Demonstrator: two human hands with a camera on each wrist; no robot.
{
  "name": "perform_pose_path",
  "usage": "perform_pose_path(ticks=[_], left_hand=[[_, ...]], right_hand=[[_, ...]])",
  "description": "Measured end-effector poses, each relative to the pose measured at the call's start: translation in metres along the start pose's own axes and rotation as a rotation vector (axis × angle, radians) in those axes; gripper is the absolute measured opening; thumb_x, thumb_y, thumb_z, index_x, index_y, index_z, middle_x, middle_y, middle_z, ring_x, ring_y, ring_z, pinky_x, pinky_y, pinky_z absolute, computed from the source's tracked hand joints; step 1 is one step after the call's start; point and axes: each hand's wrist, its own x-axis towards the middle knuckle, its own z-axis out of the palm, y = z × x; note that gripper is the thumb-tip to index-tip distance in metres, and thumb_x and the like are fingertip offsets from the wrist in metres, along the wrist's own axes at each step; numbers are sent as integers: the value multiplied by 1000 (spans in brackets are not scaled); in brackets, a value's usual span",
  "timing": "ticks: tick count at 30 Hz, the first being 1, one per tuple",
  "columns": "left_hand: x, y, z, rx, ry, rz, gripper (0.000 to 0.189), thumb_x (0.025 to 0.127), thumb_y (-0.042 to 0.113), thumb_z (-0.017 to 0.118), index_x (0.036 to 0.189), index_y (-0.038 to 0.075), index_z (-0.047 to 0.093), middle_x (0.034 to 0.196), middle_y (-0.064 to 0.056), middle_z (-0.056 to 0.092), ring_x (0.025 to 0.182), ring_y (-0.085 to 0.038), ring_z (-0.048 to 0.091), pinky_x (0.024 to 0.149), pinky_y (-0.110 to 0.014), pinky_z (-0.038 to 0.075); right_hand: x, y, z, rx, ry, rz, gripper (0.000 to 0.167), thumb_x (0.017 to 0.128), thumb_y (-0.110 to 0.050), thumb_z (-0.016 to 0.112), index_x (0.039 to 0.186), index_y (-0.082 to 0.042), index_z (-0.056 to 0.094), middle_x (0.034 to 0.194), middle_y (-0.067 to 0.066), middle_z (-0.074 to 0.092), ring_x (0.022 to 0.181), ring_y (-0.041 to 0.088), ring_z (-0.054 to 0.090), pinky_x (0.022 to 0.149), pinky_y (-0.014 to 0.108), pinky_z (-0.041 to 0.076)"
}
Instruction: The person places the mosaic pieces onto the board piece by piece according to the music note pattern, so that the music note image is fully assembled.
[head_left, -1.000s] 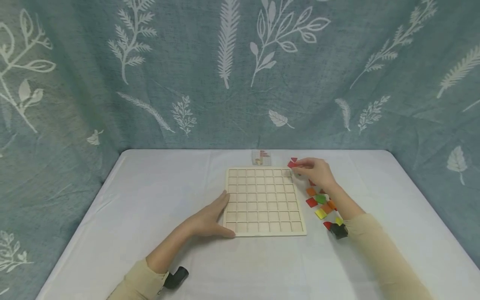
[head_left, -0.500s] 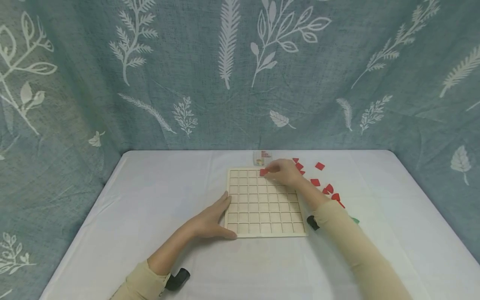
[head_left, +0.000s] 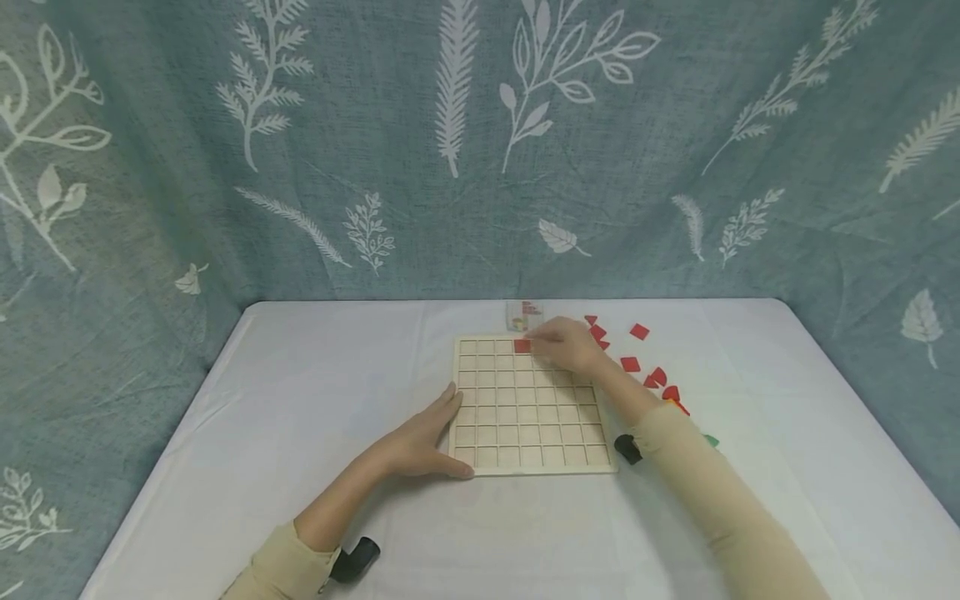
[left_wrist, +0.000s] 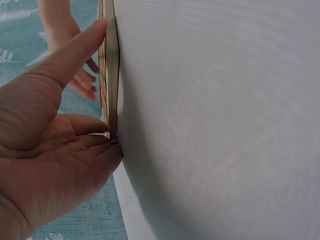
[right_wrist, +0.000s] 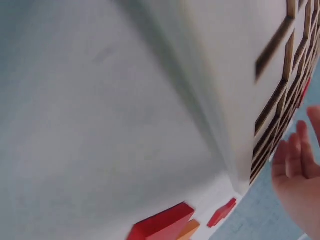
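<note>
A square pale wooden grid board (head_left: 495, 433) lies flat on the table. My left hand (head_left: 423, 437) touches its near left corner, thumb on the near edge and the other fingers along the left side. In the left wrist view the thumb and fingers lie against the board's edge (left_wrist: 113, 75). A red square tile (head_left: 521, 345) sits in a cell of the far row. My right hand (head_left: 566, 343) is just right of this tile, blurred in the head view; whether its fingertips touch the tile is hidden. In the right wrist view its fingers (right_wrist: 294, 155) look loosely extended, with nothing between them.
Several red pieces lie right of the board, among them a red square (head_left: 639, 332) and a red tile (head_left: 630, 364). A green piece (head_left: 711, 440) shows past the right sleeve (head_left: 690, 458), which hides others. A small printed card (head_left: 524, 316) lies behind the board.
My right hand has gone left from the loose pieces to the board's far row with a red square tile, which now lies in a cell, more uncovered. The left hand has stayed put.
</note>
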Motion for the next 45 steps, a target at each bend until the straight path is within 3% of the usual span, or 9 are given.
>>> perform_pose_path(ticks=[5,9,13,19,27,32,35,40,45], left_hand=[[1,-1,1,13,3,4,117,66,39,88,153,-2,21,161,-19,9,147,-35,16,117,-49,19],[1,-2,0,11,0,-2,118,66,39,88,153,-2,20,161,-19,9,147,-35,15,117,-49,19],[1,-4,0,16,-5,-6,119,66,39,88,154,-2,19,161,-18,7,147,-34,14,118,-48,18],[0,-5,0,16,-3,-5,119,66,39,88,153,-2,19,161,-19,8,147,-34,14,118,-49,18],[0,-3,0,11,-3,2,117,67,39,87,153,-2,19,161,-19,8,147,-34,14,118,-49,18],[1,-1,1,6,1,1,117,67,39,87,153,-2,20,161,-19,8,147,-34,14,118,-49,18],[0,-2,2,17,-1,-9,117,67,39,87,154,-1,20,161,-18,8,147,-33,14,118,-48,19],[0,-3,2,15,0,-18,117,67,38,88,154,0,20,162,-16,7,148,-32,13,118,-48,18],[0,-2,3,4,-5,-10,116,68,38,87,154,0,20,162,-17,7,148,-33,13,118,-49,18]], right_hand=[[-14,7,-20,123,154,123,31,99,-30,59,118,-9,71,122,12,65,109,31,59,87,46,51],[-27,24,-39,161,230,202,31,97,-30,62,114,-6,71,105,15,71,90,30,64,72,36,53],[-35,48,-49,78,231,255,30,95,-28,65,110,-3,70,100,16,70,83,27,63,64,30,52],[-39,63,-47,-38,145,320,36,92,-26,69,116,0,66,116,21,65,100,33,60,83,42,54],[-40,63,-44,-80,162,287,32,91,-24,70,110,2,68,109,19,67,99,33,60,83,43,54],[-41,60,-44,-81,176,274,36,89,-27,71,109,3,69,103,18,68,87,29,61,68,34,54],[-38,53,-41,-6,185,272,39,88,-32,73,110,1,69,104,17,67,85,27,59,64,30,51],[-28,34,-28,94,165,222,40,86,-34,75,110,-4,72,108,14,68,94,27,59,73,35,50],[-17,20,-12,55,111,147,34,85,-32,76,103,-4,73,101,12,70,91,27,62,77,41,53]])
